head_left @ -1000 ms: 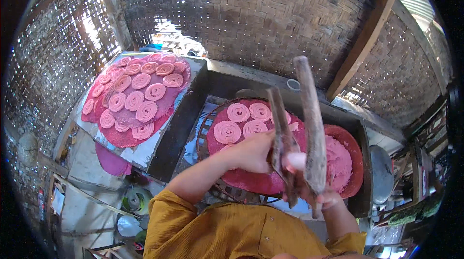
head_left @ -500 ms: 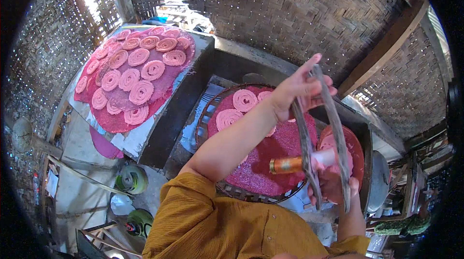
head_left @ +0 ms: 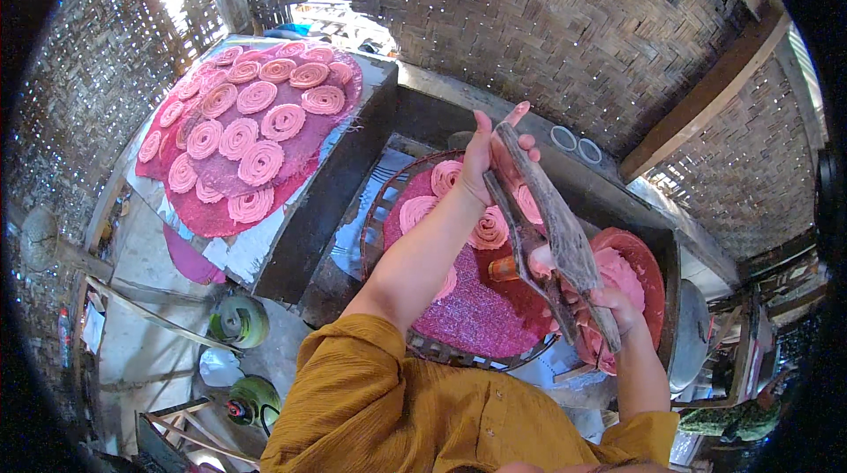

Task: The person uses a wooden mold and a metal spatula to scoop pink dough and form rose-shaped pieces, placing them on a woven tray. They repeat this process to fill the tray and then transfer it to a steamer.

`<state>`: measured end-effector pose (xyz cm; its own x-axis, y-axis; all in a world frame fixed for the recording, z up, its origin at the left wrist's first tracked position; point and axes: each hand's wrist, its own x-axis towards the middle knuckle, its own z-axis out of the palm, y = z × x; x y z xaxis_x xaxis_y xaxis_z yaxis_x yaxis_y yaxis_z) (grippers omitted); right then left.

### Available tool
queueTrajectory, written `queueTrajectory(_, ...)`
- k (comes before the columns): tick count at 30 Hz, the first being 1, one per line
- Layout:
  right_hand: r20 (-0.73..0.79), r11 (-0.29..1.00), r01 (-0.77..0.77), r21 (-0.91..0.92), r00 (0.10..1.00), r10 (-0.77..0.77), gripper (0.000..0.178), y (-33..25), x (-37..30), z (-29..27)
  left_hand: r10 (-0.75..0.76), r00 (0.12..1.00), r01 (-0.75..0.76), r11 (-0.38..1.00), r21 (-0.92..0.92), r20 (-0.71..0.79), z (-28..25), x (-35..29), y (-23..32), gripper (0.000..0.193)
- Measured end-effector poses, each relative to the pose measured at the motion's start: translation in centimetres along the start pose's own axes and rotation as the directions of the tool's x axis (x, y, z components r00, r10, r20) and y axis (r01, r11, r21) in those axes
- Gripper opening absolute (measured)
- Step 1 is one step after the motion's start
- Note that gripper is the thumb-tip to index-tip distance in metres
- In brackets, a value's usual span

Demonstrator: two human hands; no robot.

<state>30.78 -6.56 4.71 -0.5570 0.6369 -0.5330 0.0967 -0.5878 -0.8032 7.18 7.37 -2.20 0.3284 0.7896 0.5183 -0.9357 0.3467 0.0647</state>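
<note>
Between my hands is a wooden press of two long weathered boards point(head_left: 565, 217), held slanting in the air. An orange-gold cylinder point(head_left: 504, 269) sticks out from its left side, and a bit of pink dough point(head_left: 541, 259) shows between the boards. My left hand point(head_left: 505, 155) holds the upper end, thumb and some fingers extended. My right hand point(head_left: 618, 308) is closed round the lower end; the boards partly hide its fingers. Below lies a round woven tray point(head_left: 369, 239) lined with magenta cloth point(head_left: 468, 314), bearing several pink dough spirals point(head_left: 488, 228).
Right of the tray, a reddish bowl point(head_left: 651, 266) contains pink dough point(head_left: 618, 274). At left, more spirals point(head_left: 238, 138) cover magenta cloth on a raised surface. Two white rings point(head_left: 576, 145) lie on the ledge by the woven wall point(head_left: 529, 41). Green gas cylinders point(head_left: 240, 323) stand lower left.
The press has tilted and turned, its upper end moving left with my left hand. My right hand has moved up slightly. The two white rings and more of the dough bowl have come into sight.
</note>
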Motion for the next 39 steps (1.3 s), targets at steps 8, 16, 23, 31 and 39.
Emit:
queueTrajectory(8, -0.026, 0.996, 0.02, -0.083, 0.999, -0.022, 0.077, -1.1, -1.8, 0.3, 0.06, 0.997, -0.056, 0.995, 0.081, -0.051, 1.9, -0.6, -1.1, 0.073)
queueTrajectory(16, -0.036, 0.975, 0.055, -0.216, 0.997, -0.064, 0.089, -2.4, -2.0, 1.6, 0.075, 0.997, -0.076, 0.988, 0.135, 0.009, 5.1, -0.7, 0.0, 0.074)
queueTrajectory(23, 0.024, 0.951, 0.127, -0.283, 0.992, -0.125, 0.087, -2.9, -2.2, 1.2, 0.098, 0.986, -0.096, 0.995, -0.022, 0.135, 7.1, -0.1, 0.2, 0.068)
queueTrajectory(31, -0.04, 0.922, 0.144, -0.359, 0.985, -0.169, 0.074, -3.0, -4.6, 1.0, 0.087, 0.985, -0.09, 0.996, 0.009, 0.148, 8.3, -0.6, -1.2, 0.071)
queueTrajectory(39, -0.038, 0.92, 0.113, -0.375, 0.99, -0.137, 0.069, -2.6, -4.5, 2.0, 0.088, 0.983, -0.097, 0.994, 0.049, 0.158, 10.3, -1.2, 0.0, 0.071)
